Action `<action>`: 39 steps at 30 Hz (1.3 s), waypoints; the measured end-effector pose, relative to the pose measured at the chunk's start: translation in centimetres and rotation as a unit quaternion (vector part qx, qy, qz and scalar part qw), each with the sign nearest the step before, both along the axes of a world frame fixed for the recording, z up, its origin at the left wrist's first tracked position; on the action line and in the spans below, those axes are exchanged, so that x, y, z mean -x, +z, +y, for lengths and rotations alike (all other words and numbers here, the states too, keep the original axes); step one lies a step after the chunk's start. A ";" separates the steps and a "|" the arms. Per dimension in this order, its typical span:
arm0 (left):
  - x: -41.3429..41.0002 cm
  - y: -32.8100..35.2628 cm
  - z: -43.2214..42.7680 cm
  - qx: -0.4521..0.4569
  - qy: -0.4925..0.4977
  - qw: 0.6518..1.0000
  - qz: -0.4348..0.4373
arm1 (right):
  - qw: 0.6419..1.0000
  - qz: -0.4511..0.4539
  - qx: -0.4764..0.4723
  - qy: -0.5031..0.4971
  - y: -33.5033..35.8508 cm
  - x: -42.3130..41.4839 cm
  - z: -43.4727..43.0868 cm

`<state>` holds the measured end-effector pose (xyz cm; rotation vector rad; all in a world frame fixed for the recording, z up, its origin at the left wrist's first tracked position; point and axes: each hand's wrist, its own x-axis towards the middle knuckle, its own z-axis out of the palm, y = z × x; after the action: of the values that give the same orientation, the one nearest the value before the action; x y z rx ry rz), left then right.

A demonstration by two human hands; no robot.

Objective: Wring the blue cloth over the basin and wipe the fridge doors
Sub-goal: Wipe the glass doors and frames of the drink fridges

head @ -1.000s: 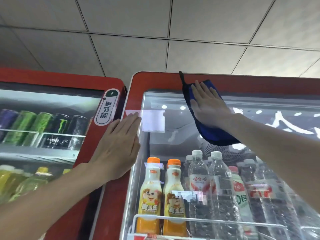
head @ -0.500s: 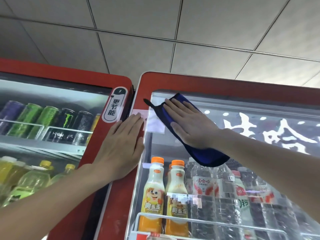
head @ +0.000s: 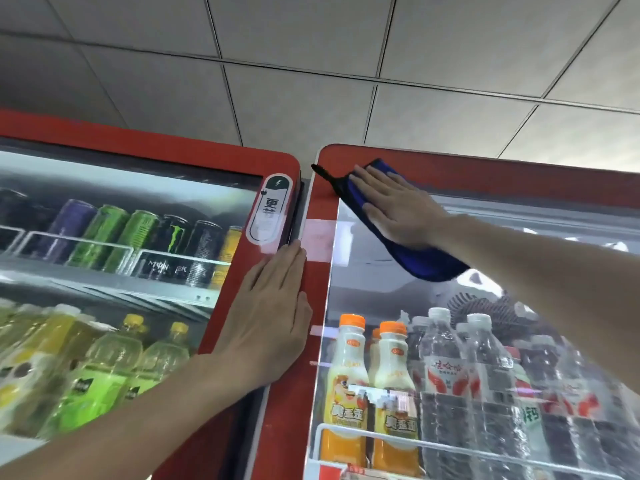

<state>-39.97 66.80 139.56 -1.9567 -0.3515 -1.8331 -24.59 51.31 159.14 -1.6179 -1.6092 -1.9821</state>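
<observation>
Your left hand (head: pixel 268 317) lies flat, fingers straight and pressed together, over the seam where the left fridge door (head: pixel 173 157) meets the right fridge door (head: pixel 519 174), level with the orange-capped bottles (head: pixel 349 375) behind the glass. Farther up, your right hand (head: pixel 398 209) is spread open, its palm pressing the blue cloth (head: pixel 426 265) against the right door's top left corner, partly on red frame, partly on glass. Beyond both doors is the tiled ceiling (head: pixel 311 46).

Two fridge doors (head: pixel 502 174), one blue cloth (head: pixel 426 265)
</observation>
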 end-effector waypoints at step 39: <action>2.2 -4.6 1.1 -0.039 0.047 0.997 0.051 | 0.987 -0.111 0.114 -0.015 -6.5 2.0 1.4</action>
<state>-42.16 67.90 134.99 -1.9378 -0.3294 -1.6572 -26.54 52.73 152.68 -1.5453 -1.9677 -2.1251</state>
